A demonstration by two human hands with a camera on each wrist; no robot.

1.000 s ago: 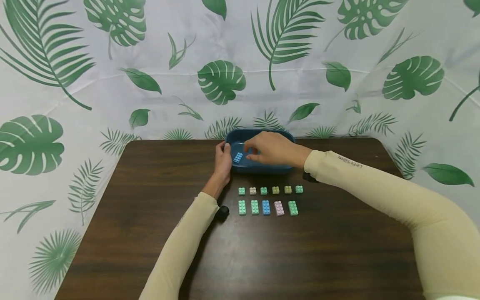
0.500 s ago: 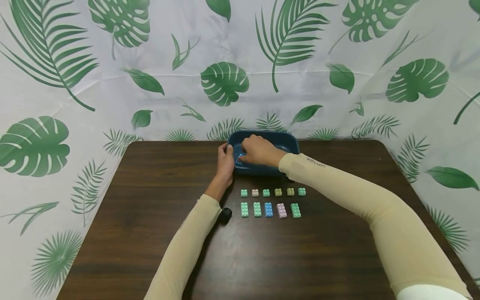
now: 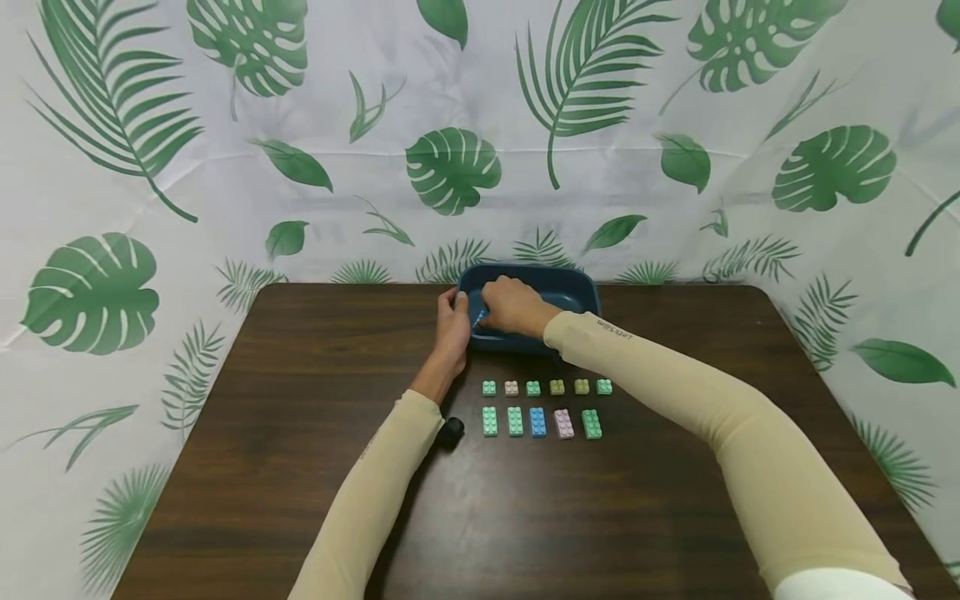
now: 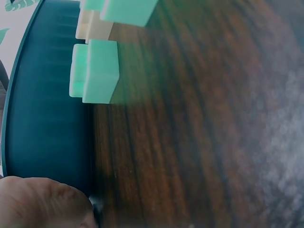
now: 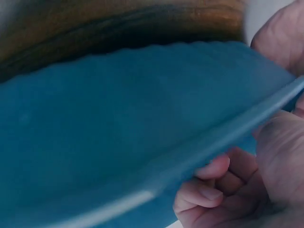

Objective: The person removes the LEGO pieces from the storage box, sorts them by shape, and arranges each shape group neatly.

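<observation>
At the back of the table sits a dark blue plastic bin. My left hand grips its left end, thumb at the rim; part of that hand shows by the bin wall in the left wrist view. Reaching inside, my right hand pinches a blue building brick near the bin's left end, mostly covered by the fingers. In the right wrist view the right hand's fingers are curled behind the bin wall, which hides the brick.
Two rows of building bricks lie in front of the bin: small square ones, such as an olive brick, and longer ones, such as a blue brick and a pink brick. A leaf-patterned cloth hangs behind the dark wooden table.
The right hand has moved down and left inside the bin, onto the blue brick that lay uncovered there, and now pinches it. The left hand keeps its grip on the bin.
</observation>
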